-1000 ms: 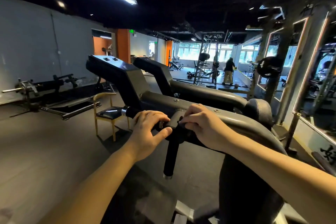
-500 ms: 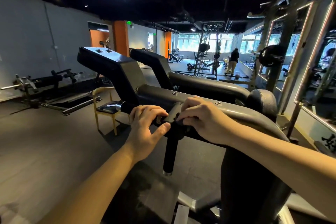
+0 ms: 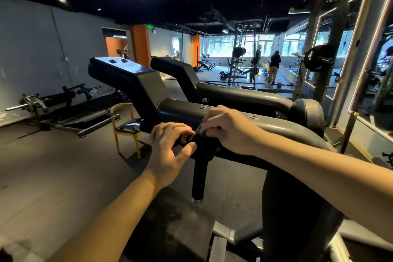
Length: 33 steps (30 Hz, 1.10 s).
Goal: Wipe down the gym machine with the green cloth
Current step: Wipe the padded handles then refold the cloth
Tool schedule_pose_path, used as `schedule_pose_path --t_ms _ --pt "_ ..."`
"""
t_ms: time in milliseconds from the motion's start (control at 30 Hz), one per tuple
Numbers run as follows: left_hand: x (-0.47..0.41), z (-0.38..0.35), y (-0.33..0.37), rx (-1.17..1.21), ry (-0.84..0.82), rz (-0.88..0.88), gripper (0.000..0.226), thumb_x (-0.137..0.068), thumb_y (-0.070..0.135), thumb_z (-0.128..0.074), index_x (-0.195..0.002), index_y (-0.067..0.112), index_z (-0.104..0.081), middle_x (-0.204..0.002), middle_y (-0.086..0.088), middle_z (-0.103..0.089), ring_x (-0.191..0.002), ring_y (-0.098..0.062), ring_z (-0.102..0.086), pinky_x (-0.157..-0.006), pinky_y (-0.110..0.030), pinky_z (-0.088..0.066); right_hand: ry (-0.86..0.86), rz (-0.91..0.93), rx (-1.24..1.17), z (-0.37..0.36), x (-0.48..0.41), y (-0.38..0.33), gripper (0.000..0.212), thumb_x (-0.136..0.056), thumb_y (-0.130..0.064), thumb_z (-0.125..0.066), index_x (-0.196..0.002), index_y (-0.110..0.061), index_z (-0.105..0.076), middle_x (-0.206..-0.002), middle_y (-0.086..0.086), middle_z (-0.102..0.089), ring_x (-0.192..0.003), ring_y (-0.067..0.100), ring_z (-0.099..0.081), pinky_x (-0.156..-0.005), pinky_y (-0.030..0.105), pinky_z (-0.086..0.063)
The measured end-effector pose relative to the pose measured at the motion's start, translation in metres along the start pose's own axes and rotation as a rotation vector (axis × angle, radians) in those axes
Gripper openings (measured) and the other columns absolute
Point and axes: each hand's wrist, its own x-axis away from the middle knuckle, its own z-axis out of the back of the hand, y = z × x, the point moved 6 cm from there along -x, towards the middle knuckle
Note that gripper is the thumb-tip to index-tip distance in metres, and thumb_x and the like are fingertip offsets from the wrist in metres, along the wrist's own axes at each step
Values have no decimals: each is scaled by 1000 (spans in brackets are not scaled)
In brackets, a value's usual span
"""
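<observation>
The gym machine's grey curved arm (image 3: 276,127) crosses the middle of the head view, with a black horizontal handle (image 3: 144,124) sticking out left and a black vertical handle (image 3: 198,178) hanging below the joint. My left hand (image 3: 170,147) grips the horizontal handle next to the joint, fingers curled over it and thumb underneath. My right hand (image 3: 231,130) pinches a small cloth (image 3: 198,134) against the joint; it looks dark in this light and is mostly hidden under my fingers. A black round pad (image 3: 308,112) sits behind my right hand.
A yellow-framed chair (image 3: 125,127) stands on the dark floor just left of the machine. A low plate-loaded machine (image 3: 53,102) lies along the left wall. Mirrors (image 3: 340,49) and a loaded weight plate (image 3: 319,57) stand at right. Two people (image 3: 274,64) stand far back.
Both hands stay at the handle joint. My right hand's fingers have shifted slightly on the cloth. The view has drifted a little, so the far room sits differently.
</observation>
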Motion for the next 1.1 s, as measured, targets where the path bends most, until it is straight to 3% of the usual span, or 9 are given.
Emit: schedule_pose_path --t_ms 67,133,400,567,700,867,1100 --pt "1 -1 1 -2 -4 16 35 -91 52 -50 -115 30 -64 -120 17 -56 -127 -8 -38 -107 -14 -18 43 -68 52 -5 -16 18 14 -88 -6 -72 -94 -14 -82 -95 5 -71 -93 25 -62 -84 38 -50" --pt "2 1 2 -16 -11 19 36 -91 52 -50 -116 30 -64 -120 16 -57 -127 -11 -40 -107 -12 -16 64 -124 65 -9 -25 23 14 -88 -6 -70 -94 -12 -82 -94 7 -73 -93 29 -64 -83 39 -50" --pt "2 7 -2 -13 -64 -41 36 -95 52 -55 -121 29 -66 -128 20 -57 -130 -16 -43 -110 -19 -20 150 -10 -118 6 30 -22 22 -89 -3 -72 -105 -16 -80 -107 -6 -76 -103 8 -62 -88 21 -50" --pt "1 6 -7 -11 -77 -31 39 -95 56 -53 -121 29 -67 -128 21 -56 -131 -13 -41 -111 -23 -21 161 -130 -12 -1 -3 24 18 -87 -5 -75 -99 -16 -82 -99 -2 -78 -93 21 -65 -82 42 -54" --pt "1 7 -5 4 -81 -28 36 -95 52 -55 -121 30 -67 -129 22 -56 -132 -12 -40 -113 -29 -24 122 -182 5 -3 -15 22 15 -89 -6 -74 -99 -13 -82 -97 1 -77 -95 22 -63 -85 40 -51" --pt "2 7 -8 14 -76 -37 35 -96 50 -55 -123 30 -66 -130 23 -55 -133 -10 -38 -113 -34 -26 97 -70 -41 6 30 -7 18 -91 -9 -72 -103 -20 -81 -101 -8 -74 -97 13 -61 -80 36 -53" --pt "1 3 -8 36 -66 -30 33 -96 51 -52 -121 33 -64 -128 21 -55 -132 -14 -38 -112 -26 -23 112 -126 1 -1 -5 26 16 -87 -3 -74 -95 -14 -82 -92 -2 -71 -89 20 -61 -79 40 -52"
